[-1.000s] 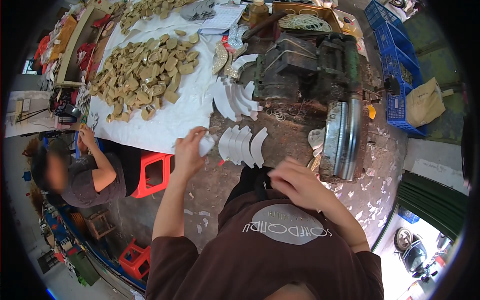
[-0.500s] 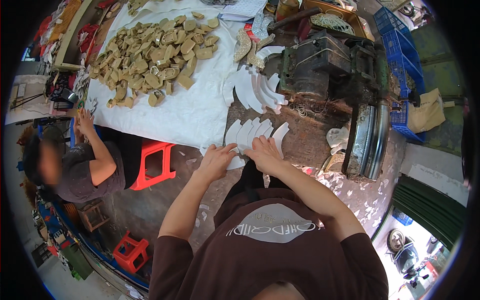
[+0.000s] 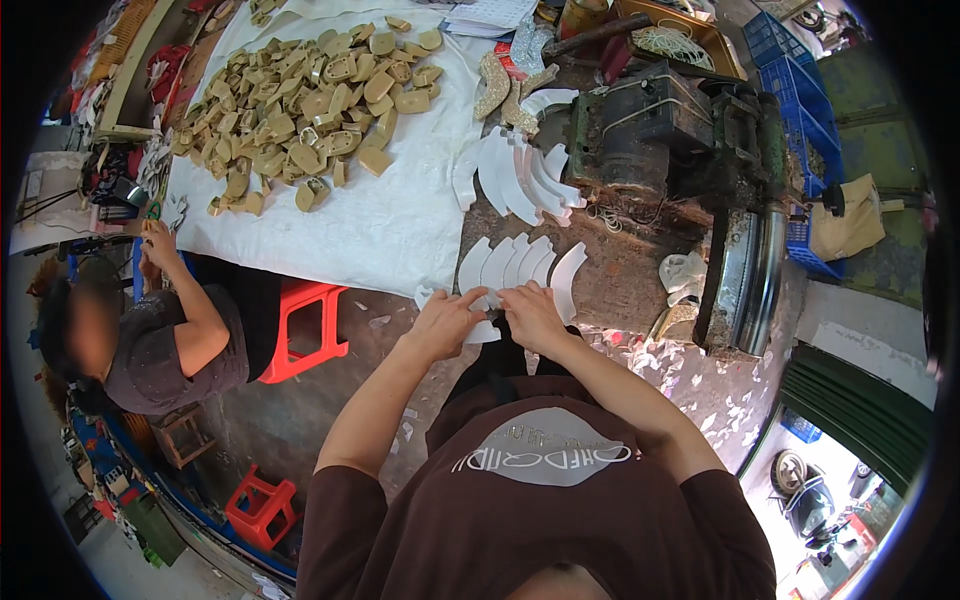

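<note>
Where the forearms come together in front of the dark brown shirt (image 3: 540,530), both hands meet at the near edge of the tabletop (image 3: 630,255). The left hand (image 3: 446,322) has its fingers closed on a curved white piece (image 3: 483,333), which shows on either side of it. The fingers of the right hand (image 3: 533,318) are bent and come right up to the left fingertips; whether they also grip the piece, I cannot tell.

Just beyond the hands, a row of white strips (image 3: 497,266) lies fanned on the tabletop, the rightmost a little apart from the others. A crumpled pale bag (image 3: 683,275) lies to the right, near a shiny metal roller (image 3: 764,285). Farther back, a second group of curved white strips (image 3: 512,180) sits beside a dark, greasy machine (image 3: 625,140). To its left, a white sheet (image 3: 340,245) carries a heap of tan blocks (image 3: 310,110). Farthest off are papers (image 3: 490,18) and a tray of pale cord (image 3: 675,45).
</note>
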Demonstrator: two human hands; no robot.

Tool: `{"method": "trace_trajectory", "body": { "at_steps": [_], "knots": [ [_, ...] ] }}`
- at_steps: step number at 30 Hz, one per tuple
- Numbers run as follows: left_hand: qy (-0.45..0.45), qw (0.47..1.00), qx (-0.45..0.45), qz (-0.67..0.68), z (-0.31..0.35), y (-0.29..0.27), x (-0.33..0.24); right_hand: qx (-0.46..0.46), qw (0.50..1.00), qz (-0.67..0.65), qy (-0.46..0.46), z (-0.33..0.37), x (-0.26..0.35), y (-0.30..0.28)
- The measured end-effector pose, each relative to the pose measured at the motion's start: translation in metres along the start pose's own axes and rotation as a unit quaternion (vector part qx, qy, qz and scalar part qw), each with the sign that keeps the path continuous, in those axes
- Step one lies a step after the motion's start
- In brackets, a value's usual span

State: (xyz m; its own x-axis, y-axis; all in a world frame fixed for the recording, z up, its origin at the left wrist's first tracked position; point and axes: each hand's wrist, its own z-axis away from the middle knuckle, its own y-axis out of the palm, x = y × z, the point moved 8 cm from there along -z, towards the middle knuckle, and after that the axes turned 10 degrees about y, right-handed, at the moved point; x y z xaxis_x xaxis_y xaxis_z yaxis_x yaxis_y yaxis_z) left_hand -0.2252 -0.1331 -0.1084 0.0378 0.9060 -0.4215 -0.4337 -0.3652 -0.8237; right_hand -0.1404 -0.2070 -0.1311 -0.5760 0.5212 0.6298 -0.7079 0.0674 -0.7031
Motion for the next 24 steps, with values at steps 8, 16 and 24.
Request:
{"method": "trace_trajectory", "body": {
  "at_steps": [8, 16, 24],
  "knots": [
    [0.003, 1.0, 0.026, 0.015, 0.001, -0.001, -0.001, 0.028, 0.997, 0.073, -0.008, 0.008, 0.007, 0.0],
    [-0.002, 0.999, 0.041, 0.031, -0.001, 0.003, 0.001, 0.182, 0.968, 0.17, 0.028, 0.017, -0.001, 0.018],
    [-0.002, 0.995, 0.036, 0.091, 0.001, -0.005, 0.004, -0.002, 0.993, 0.117, -0.028, 0.016, 0.015, -0.019]
  ]
}}
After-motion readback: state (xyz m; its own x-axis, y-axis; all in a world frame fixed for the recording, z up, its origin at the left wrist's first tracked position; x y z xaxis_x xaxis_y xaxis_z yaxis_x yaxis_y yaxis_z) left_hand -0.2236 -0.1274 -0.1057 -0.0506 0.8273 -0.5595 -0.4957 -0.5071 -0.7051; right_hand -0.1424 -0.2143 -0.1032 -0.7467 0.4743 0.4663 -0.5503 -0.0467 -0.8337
